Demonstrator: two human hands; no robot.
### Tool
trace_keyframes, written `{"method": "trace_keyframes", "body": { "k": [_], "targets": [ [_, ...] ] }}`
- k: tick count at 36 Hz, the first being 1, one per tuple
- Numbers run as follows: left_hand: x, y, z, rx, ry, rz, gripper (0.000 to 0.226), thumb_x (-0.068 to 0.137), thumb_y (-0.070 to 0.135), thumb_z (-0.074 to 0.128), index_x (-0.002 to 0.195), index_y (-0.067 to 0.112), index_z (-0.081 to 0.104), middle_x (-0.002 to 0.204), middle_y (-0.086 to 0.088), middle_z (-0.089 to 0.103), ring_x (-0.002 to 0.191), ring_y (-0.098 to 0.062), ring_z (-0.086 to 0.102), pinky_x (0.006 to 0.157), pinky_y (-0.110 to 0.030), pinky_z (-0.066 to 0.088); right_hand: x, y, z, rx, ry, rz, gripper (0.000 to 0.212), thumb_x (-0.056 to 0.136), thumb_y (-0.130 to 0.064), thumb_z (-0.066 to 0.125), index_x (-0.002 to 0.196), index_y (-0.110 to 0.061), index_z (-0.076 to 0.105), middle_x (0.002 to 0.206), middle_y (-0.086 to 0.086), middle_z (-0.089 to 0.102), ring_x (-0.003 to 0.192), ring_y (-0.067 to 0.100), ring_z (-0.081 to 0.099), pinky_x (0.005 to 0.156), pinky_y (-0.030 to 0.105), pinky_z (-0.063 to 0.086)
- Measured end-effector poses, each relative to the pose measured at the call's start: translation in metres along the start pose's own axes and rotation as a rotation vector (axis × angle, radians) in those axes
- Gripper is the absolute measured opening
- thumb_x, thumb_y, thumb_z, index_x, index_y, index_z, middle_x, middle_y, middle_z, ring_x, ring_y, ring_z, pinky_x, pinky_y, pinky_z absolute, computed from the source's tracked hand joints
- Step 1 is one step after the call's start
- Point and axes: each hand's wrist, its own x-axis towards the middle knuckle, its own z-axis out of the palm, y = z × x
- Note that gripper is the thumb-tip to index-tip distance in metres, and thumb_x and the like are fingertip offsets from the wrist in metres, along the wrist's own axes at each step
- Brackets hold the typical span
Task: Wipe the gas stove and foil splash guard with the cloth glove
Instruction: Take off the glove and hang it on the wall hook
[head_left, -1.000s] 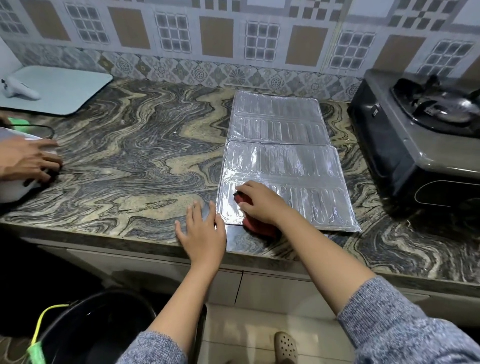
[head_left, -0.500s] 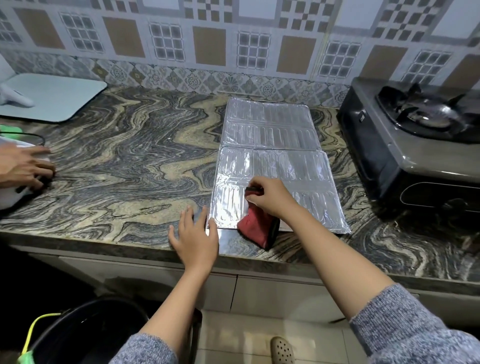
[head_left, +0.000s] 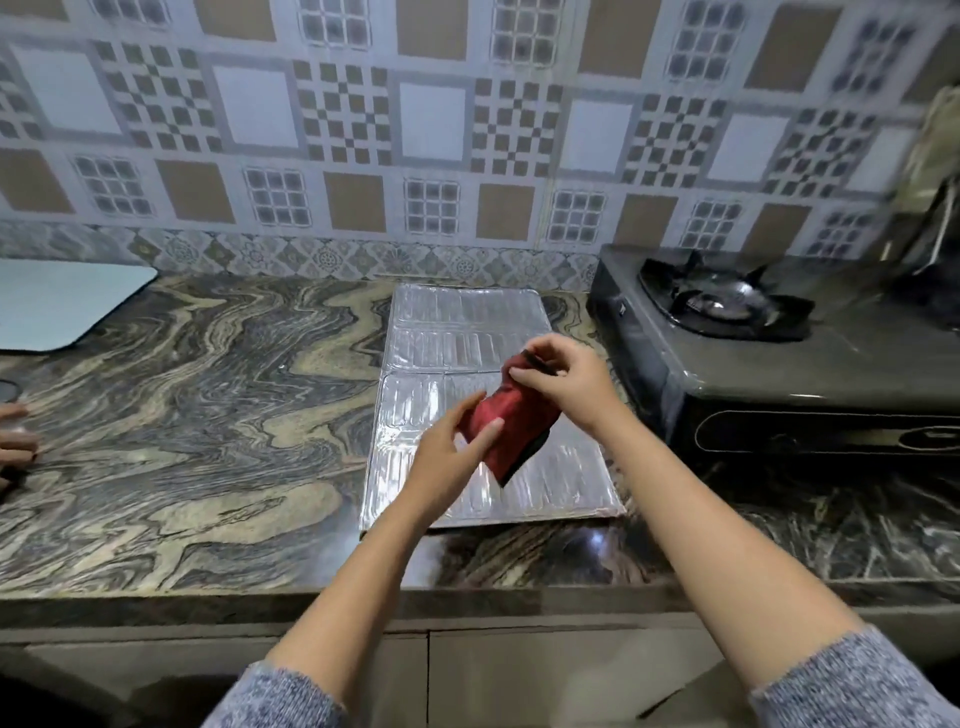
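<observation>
A red cloth glove (head_left: 511, 423) with a dark edge hangs in the air above the foil splash guard (head_left: 467, 322), which lies flat on the marble counter. My right hand (head_left: 563, 382) pinches the glove's upper edge. My left hand (head_left: 452, 452) holds its lower left part, thumb on the cloth and fingers behind it. The dark gas stove (head_left: 769, 364) stands on the counter to the right of the foil, its burner grate showing.
The marble counter (head_left: 182, 415) runs left of the foil. A pale blue board (head_left: 62, 304) lies at the far left back. Another person's fingers (head_left: 15, 447) rest at the left edge. A tiled wall (head_left: 467, 130) rises behind. Blurred items stand beyond the stove (head_left: 930, 171).
My right hand has lifted the glove off the foil into the air. My left hand has left the counter edge and taken hold of the glove. The view has tilted up.
</observation>
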Motion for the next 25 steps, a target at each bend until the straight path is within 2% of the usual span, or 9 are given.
{"method": "trace_keyframes", "body": {
  "k": [2,4,8,12,14,17,19,22,25],
  "targets": [
    [0.015,0.013,0.004,-0.066,-0.025,0.050,0.029,0.083,0.028,0.068,0.111,0.022,0.063,0.105,-0.003,0.069,0.093,-0.011,0.064,0.088,-0.028,0.050,0.011,-0.007,-0.016,0.006,0.046,-0.047,0.023,0.074,-0.007,0.074,0.077,-0.024,0.059,0.076,-0.012,0.060,0.069,-0.011,0.055,0.071,0.007,0.040],
    [0.032,0.024,0.006,-0.112,-0.019,0.096,0.019,0.085,0.014,0.066,0.104,0.015,0.065,0.099,-0.008,0.070,0.086,-0.010,0.064,0.081,-0.025,0.050,0.024,-0.010,-0.032,-0.027,0.070,-0.078,0.020,0.073,-0.011,0.076,0.080,-0.021,0.060,0.077,-0.011,0.061,0.073,-0.006,0.056,0.073,0.011,0.042],
    [0.075,0.052,0.007,-0.112,0.016,0.188,0.014,0.083,0.012,0.068,0.095,0.020,0.069,0.093,-0.004,0.072,0.085,-0.012,0.066,0.079,-0.025,0.051,0.054,-0.013,-0.066,-0.083,0.031,-0.130,0.023,0.072,-0.016,0.078,0.083,-0.019,0.059,0.081,-0.001,0.061,0.075,0.008,0.055,0.071,0.017,0.042],
    [0.126,0.094,0.009,-0.063,0.050,0.295,0.015,0.082,0.005,0.067,0.096,0.009,0.069,0.088,-0.004,0.071,0.079,-0.007,0.065,0.077,-0.020,0.053,0.092,-0.021,-0.101,-0.163,-0.053,-0.118,0.030,0.072,-0.024,0.078,0.097,-0.025,0.062,0.093,0.002,0.060,0.079,0.008,0.053,0.069,0.009,0.042],
    [0.154,0.116,0.008,-0.011,0.085,0.345,0.018,0.079,0.006,0.071,0.096,0.005,0.070,0.087,-0.007,0.072,0.079,-0.011,0.066,0.078,-0.025,0.054,0.116,-0.026,-0.117,-0.205,-0.085,-0.120,0.032,0.071,-0.028,0.078,0.099,-0.029,0.064,0.102,0.000,0.063,0.089,0.010,0.056,0.074,0.009,0.044],
    [0.197,0.151,0.005,0.088,0.125,0.414,0.018,0.076,0.011,0.075,0.090,0.021,0.072,0.087,-0.003,0.072,0.084,-0.017,0.068,0.082,-0.029,0.054,0.156,-0.038,-0.137,-0.237,-0.118,-0.152,0.028,0.070,-0.029,0.079,0.096,-0.026,0.069,0.099,-0.005,0.068,0.096,0.013,0.061,0.085,0.024,0.048],
    [0.224,0.176,0.006,0.161,0.158,0.460,0.018,0.076,0.013,0.075,0.087,0.027,0.071,0.087,0.003,0.072,0.086,-0.015,0.068,0.083,-0.026,0.053,0.185,-0.045,-0.150,-0.226,-0.093,-0.184,0.024,0.072,-0.025,0.078,0.094,-0.020,0.071,0.092,-0.005,0.069,0.090,0.012,0.063,0.083,0.026,0.049],
    [0.265,0.210,0.006,0.257,0.180,0.512,0.016,0.078,0.015,0.074,0.091,0.022,0.072,0.087,0.006,0.071,0.086,-0.010,0.066,0.081,-0.019,0.052,0.231,-0.055,-0.168,-0.209,-0.027,-0.238,0.020,0.073,-0.026,0.077,0.091,-0.020,0.073,0.089,-0.001,0.072,0.088,0.016,0.067,0.084,0.036,0.053],
    [0.304,0.239,0.004,0.328,0.177,0.526,0.016,0.080,0.016,0.072,0.095,0.020,0.072,0.088,0.006,0.069,0.082,-0.003,0.063,0.072,-0.011,0.051,0.276,-0.067,-0.184,-0.225,0.005,-0.263,0.010,0.076,-0.025,0.074,0.086,-0.027,0.073,0.088,-0.004,0.073,0.087,0.014,0.067,0.082,0.033,0.054]
  ]
}}
